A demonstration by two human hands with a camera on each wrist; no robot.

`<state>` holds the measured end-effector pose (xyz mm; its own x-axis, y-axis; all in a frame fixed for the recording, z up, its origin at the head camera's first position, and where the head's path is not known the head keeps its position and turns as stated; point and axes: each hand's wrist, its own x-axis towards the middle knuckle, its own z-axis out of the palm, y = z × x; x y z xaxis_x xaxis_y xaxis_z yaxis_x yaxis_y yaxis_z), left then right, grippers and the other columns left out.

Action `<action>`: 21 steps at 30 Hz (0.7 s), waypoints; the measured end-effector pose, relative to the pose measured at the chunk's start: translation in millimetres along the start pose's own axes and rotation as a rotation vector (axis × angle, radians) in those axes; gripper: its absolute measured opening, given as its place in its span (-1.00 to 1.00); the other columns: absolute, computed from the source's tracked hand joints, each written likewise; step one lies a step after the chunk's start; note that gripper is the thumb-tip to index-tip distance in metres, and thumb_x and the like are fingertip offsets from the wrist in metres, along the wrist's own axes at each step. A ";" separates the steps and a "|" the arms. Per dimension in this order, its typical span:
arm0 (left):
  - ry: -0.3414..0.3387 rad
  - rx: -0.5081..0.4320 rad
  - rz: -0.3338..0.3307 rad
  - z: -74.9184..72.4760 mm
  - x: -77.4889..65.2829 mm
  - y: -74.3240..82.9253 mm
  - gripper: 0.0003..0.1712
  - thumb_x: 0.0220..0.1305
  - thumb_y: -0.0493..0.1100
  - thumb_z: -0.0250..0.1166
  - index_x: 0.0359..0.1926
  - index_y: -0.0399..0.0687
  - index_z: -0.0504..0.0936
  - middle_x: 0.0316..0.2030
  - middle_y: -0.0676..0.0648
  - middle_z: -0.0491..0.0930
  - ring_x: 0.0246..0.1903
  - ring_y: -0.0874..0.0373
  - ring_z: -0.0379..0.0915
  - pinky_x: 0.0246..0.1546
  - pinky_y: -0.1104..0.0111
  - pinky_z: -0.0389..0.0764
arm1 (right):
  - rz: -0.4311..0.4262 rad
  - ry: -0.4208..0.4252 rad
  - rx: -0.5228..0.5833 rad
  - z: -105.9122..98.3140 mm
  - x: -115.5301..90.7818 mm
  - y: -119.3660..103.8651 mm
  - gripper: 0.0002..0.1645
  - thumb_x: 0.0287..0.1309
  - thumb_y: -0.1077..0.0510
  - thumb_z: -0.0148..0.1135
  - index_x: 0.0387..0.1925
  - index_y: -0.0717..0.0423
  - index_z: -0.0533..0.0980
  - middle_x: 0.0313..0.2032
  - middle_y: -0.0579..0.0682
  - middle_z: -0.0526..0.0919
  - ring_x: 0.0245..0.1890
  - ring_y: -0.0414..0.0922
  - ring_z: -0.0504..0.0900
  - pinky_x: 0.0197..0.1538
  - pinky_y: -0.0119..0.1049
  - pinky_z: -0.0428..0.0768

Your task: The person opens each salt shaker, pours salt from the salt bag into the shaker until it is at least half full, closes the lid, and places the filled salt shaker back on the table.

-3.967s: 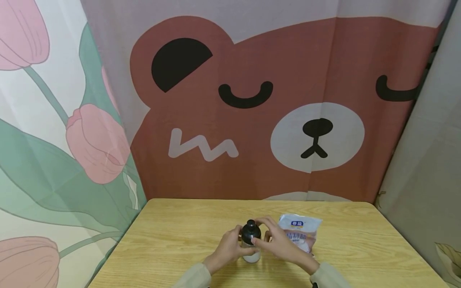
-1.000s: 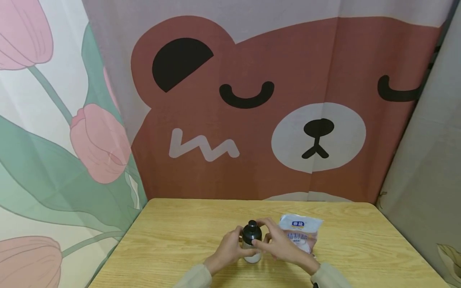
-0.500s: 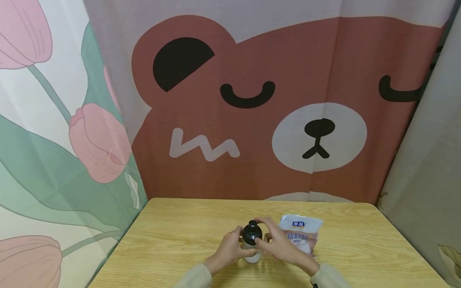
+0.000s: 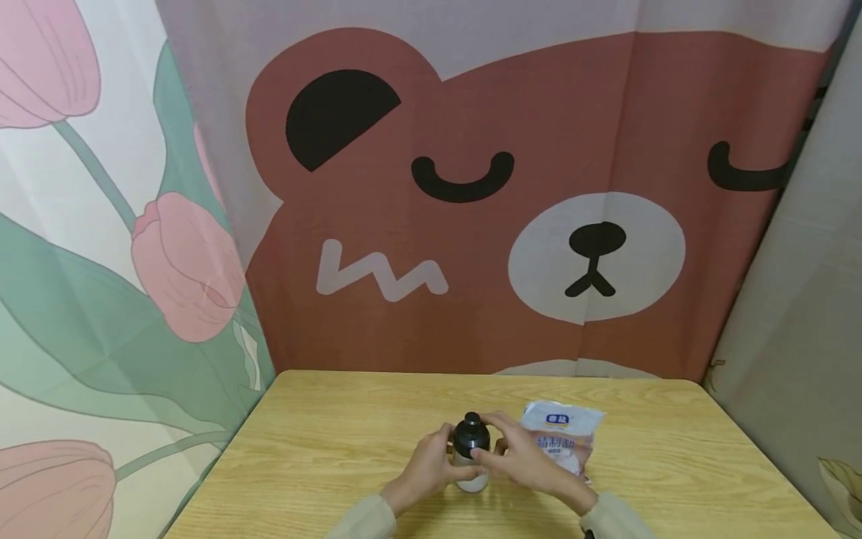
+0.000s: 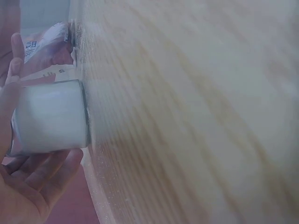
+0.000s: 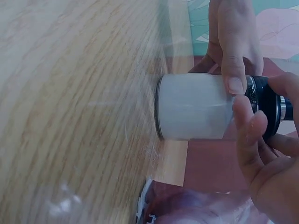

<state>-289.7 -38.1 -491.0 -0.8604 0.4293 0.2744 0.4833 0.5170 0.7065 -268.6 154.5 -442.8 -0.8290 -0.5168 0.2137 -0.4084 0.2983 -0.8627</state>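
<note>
A clear jar (image 4: 474, 485) with white contents stands upright on the table, topped by a black lid (image 4: 471, 438) with a small knob. My left hand (image 4: 423, 466) grips the jar's body from the left, its thumb across the near side. From the right, my right hand (image 4: 524, 455) holds the lid between thumb and fingers. In the right wrist view, the left thumb presses the jar (image 6: 191, 107) just below the lid (image 6: 267, 105). The left wrist view shows the jar's base (image 5: 53, 116) at the tabletop, with the left fingers (image 5: 60, 172) under its side.
A white and pink plastic bag of salt (image 4: 562, 434) with printed characters lies just right of the right hand. The wooden table (image 4: 323, 427) ends at a curtain (image 4: 431, 322) with a bear print. A tulip-print curtain (image 4: 182, 269) hangs on the left.
The right thumb and fingertips shift slightly back and forth round the lid. Jar, left hand and salt bag stay in place.
</note>
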 end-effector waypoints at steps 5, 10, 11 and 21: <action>0.003 0.038 0.014 -1.6 -0.8 1.0 -0.31 -0.18 0.32 0.28 -0.13 -0.03 0.39 -0.27 0.11 0.50 -0.34 0.35 0.41 -0.39 0.48 0.46 | 0.007 0.048 -0.014 4.0 4.4 17.0 -0.42 0.08 0.02 0.19 0.14 -0.03 0.26 0.03 0.02 0.32 -0.79 -0.22 0.36 -0.84 -0.34 0.34; 0.017 0.066 0.013 0.1 -0.6 3.3 -0.29 -0.19 0.33 0.28 -0.14 -0.05 0.40 -0.30 0.12 0.50 -0.42 0.37 0.37 -0.45 0.50 0.43 | -0.014 0.119 -0.069 7.2 3.2 21.0 -0.36 0.00 -0.04 0.24 0.13 0.01 0.29 -0.01 0.03 0.37 -0.79 -0.27 0.37 -0.75 -0.34 0.43; 0.022 0.070 0.012 0.6 -0.6 3.7 -0.29 -0.20 0.32 0.29 -0.14 -0.06 0.40 -0.32 0.13 0.49 -0.45 0.36 0.35 -0.48 0.51 0.41 | -0.015 0.133 -0.083 8.0 2.8 20.7 -0.35 -0.01 -0.05 0.25 0.12 0.01 0.30 -0.02 0.02 0.37 -0.79 -0.26 0.37 -0.75 -0.33 0.43; 0.086 0.150 0.066 6.5 -3.3 7.2 -0.28 -0.20 0.25 0.35 -0.11 -0.10 0.38 -0.30 0.07 0.53 -0.34 0.32 0.46 -0.40 0.50 0.48 | -0.040 0.261 -0.154 15.1 -1.2 12.1 -0.39 -0.08 0.04 0.33 0.03 0.17 0.38 -0.09 0.09 0.44 -0.68 -0.22 0.42 -0.73 -0.38 0.43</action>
<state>-282.3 -31.0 -491.1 -0.8335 0.4044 0.3764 0.5524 0.5975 0.5813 -266.8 146.6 -460.4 -0.8731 -0.3126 0.3741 -0.4794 0.4105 -0.7757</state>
